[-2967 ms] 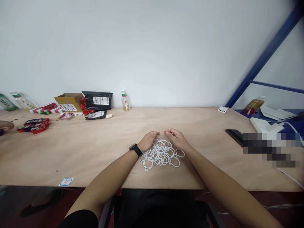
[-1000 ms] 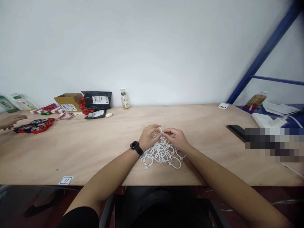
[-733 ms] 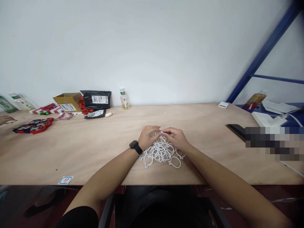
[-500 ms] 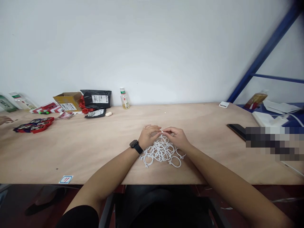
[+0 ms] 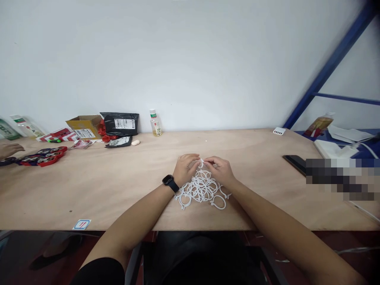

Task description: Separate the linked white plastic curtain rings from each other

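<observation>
More of the white ring (image 5: pixel 202 163) showed between the hands than half a second earlier. Right hand (image 5: pixel 222 169) pinched it; left hand (image 5: pixel 183 169) sat half-curled alongside, grip unclear. Handling seemed unfinished, just beyond the ring pile (image 5: pixel 203 190).

the long table (image 5: pixel 118 190) and numbered label (image 5: pixel 82 225) suggest a workshop.

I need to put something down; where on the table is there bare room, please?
Free: between right hand and phone; between left hand and red-purple items. Crowded: around the white rings and back left, by the cardboard box.
</observation>
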Available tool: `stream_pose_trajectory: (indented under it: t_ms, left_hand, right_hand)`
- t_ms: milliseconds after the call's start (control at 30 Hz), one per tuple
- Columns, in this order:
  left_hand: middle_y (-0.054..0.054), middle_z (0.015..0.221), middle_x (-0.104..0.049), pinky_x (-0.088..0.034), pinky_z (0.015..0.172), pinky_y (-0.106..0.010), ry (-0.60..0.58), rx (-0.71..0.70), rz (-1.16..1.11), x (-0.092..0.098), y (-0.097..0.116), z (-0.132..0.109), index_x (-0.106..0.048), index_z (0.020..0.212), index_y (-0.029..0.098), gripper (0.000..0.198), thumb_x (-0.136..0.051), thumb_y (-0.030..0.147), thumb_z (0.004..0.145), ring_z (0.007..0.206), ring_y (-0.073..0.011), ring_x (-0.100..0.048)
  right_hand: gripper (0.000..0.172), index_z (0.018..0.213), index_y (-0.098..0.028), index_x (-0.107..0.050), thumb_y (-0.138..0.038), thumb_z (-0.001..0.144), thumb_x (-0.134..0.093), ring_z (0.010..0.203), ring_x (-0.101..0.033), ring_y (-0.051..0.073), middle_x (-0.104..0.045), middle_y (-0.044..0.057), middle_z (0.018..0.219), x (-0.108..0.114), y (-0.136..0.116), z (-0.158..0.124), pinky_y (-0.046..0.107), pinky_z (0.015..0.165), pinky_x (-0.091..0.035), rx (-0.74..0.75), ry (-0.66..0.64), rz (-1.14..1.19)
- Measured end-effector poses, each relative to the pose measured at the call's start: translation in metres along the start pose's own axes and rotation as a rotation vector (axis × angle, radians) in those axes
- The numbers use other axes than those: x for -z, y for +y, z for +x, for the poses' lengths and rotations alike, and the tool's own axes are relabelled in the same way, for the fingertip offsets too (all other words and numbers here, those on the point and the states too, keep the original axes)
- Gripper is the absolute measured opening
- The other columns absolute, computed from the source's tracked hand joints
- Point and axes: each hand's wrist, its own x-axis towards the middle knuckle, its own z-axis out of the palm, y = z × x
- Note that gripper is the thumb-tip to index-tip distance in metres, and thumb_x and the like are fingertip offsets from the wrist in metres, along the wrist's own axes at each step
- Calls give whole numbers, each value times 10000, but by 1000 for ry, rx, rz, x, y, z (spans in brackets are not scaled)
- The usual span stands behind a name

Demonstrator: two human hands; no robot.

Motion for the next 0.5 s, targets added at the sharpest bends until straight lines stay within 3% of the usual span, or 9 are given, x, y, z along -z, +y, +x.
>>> stream_pose_trajectory:
  t_ms: [167,300,500]
  left_hand:
    - [-43,1073,-699,-385,994,-445,-139,166,164,0,-21,-2,-708,919,239,170,-571,322,864,1042,-226,-592]
    - [-39,1061,-705,-341,1015,-451,-306,185,206,-2,-29,-5,-718,936,248,195,-595,361,836,1043,-229,-588]
    - [-30,1087,-699,-289,1027,-455,-435,149,227,-2,-23,-5,-732,926,272,204,-579,371,836,1046,-217,-597]
  right_hand:
    - [190,879,-221,-721,-310,845,-556,824,-667,216,-733,55,896,14,27,9,354,777,-526,-18,34,-120]
    - [196,891,-203,-713,-263,842,-534,827,-655,218,-724,69,913,23,53,18,354,786,-506,-30,54,-223]
    - [194,893,-186,-707,-178,784,-547,774,-626,195,-708,71,918,22,63,23,332,753,-484,-78,-113,-344]
